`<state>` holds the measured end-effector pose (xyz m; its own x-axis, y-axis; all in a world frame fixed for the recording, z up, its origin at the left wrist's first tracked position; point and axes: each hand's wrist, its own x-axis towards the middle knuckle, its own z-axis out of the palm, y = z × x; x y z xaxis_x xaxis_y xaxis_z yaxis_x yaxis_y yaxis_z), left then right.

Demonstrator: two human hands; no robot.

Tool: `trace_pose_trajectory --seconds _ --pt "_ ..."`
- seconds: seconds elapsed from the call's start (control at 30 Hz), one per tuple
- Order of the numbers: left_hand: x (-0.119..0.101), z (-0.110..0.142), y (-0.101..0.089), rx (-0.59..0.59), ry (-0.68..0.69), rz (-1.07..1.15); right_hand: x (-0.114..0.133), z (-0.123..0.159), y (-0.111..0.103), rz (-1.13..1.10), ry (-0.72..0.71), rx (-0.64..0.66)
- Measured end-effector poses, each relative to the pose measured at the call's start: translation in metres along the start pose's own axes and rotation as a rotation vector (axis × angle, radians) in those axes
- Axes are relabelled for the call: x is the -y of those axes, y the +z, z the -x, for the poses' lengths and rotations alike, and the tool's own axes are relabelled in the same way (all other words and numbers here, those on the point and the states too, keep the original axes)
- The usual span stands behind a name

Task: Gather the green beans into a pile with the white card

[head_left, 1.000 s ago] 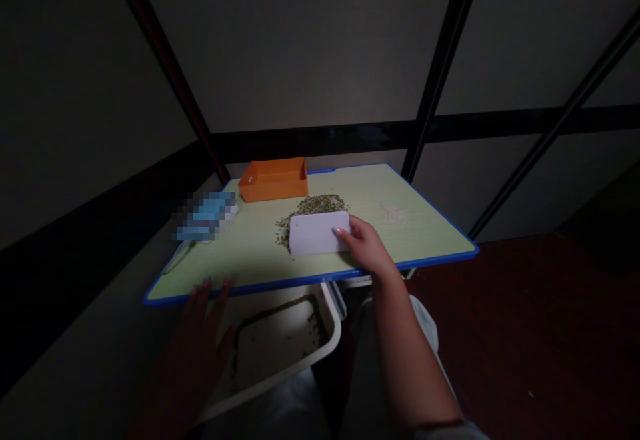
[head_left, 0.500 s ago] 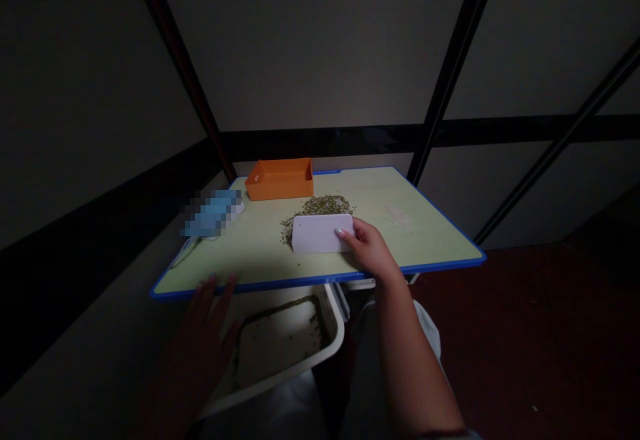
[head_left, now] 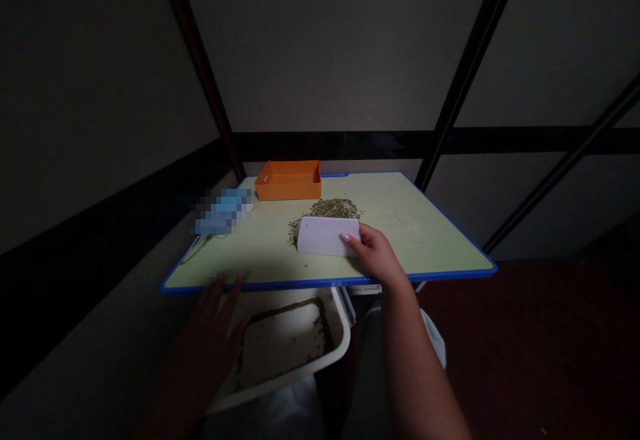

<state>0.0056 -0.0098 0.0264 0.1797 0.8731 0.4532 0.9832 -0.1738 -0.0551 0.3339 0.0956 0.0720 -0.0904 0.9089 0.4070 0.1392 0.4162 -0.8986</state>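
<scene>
My right hand (head_left: pixel 376 250) grips a flat white rectangular scraper (head_left: pixel 327 237) by its right end, thumb on the face towards me. The scraper stands tilted on the pale green tabletop (head_left: pixel 260 243), its far edge beside a heap of small green beans or seeds (head_left: pixel 336 209). A few loose grains lie left of the scraper. At the table's near left edge, my left hand (head_left: pixel 213 317) is in shadow with fingers spread and nothing in them. Below the edge, next to that hand, is a white bin (head_left: pixel 341 343) with green grains along its inner floor edges.
An orange open box (head_left: pixel 289 191) stands at the table's back left. In front of it lies a blurred-out blue item (head_left: pixel 223 212) with a pale strap or cord. A whitish patch (head_left: pixel 407 222) marks the right side. Walls (head_left: pixel 330 47) close in behind and at the left.
The view has shifted slightly, moving the whole scene a little to the right. Relative to the table, the scraper, the heap and both hands look nearly unchanged.
</scene>
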Motion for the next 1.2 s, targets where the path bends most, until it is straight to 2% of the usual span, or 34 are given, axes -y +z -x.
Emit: trace_pose_trajectory --seconds 0.5,0.7,0.77,0.87,1.03,1.1,1.2 --pt "0.002 0.0 0.003 -0.002 0.004 0.004 0.004 0.0 -0.002 -0.002 0.023 0.079" --pt "0.004 0.0 0.007 -0.005 -0.001 -0.002 0.001 -0.001 -0.002 -0.02 0.014 0.058" --pt "0.005 0.001 0.008 -0.017 0.004 0.0 0.007 0.002 -0.002 -0.032 -0.003 0.029" --pt "0.006 0.002 0.009 -0.028 0.012 0.007 0.028 0.017 -0.001 0.004 -0.053 -0.047" --pt "0.004 0.001 0.004 -0.037 0.027 0.003 0.071 0.052 0.007 0.381 -0.226 -0.135" --pt "0.003 0.0 0.003 -0.019 0.019 0.007 0.075 0.057 0.008 0.418 -0.245 -0.127" --pt "0.001 0.0 0.002 0.006 -0.01 0.016 0.065 0.055 0.007 0.412 -0.18 -0.129"
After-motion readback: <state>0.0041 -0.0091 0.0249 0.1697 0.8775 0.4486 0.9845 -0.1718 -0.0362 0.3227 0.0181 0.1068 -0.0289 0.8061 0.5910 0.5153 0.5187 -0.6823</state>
